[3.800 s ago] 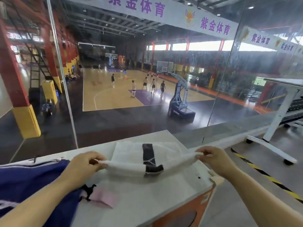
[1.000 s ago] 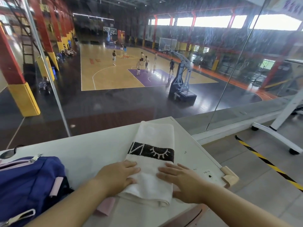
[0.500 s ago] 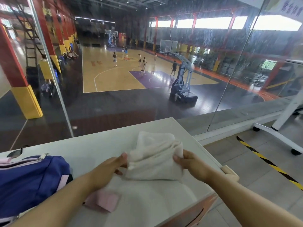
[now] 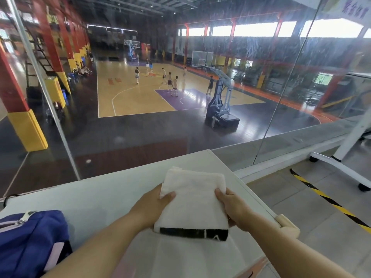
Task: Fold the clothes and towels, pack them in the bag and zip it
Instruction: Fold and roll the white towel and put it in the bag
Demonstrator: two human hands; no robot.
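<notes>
Bag: the blue bag (image 4: 30,243) sat at the near left of the white table (image 4: 100,193), pink trim along its side and a metal zip pull (image 4: 27,214) up on top.
Bag contents: no telling from this angle; the inside was out of sight.
Towel: the white towel (image 4: 192,205) was folded into a thick rectangle, its black band (image 4: 192,233) running along the near edge. It was over the right half of the table, well apart from the bag.
Left hand: the left hand (image 4: 150,207) gripped the towel's left edge, thumb curled over the top and fingers tucked out of view underneath.
Right hand: the right hand (image 4: 234,209) did the same on the right edge, thumb on top and fingers wrapped under. A firm two-handed pinch.
Under the towel: a second white cloth (image 4: 196,259) lay flat on the near table edge; whether the towel rested on it or hung just above, I could not tell.
Table corner: a pale foam guard (image 4: 287,225) capped the right corner.
Beyond: a glass wall (image 4: 281,97) and a basketball court (image 4: 140,97) below, with players on it.
</notes>
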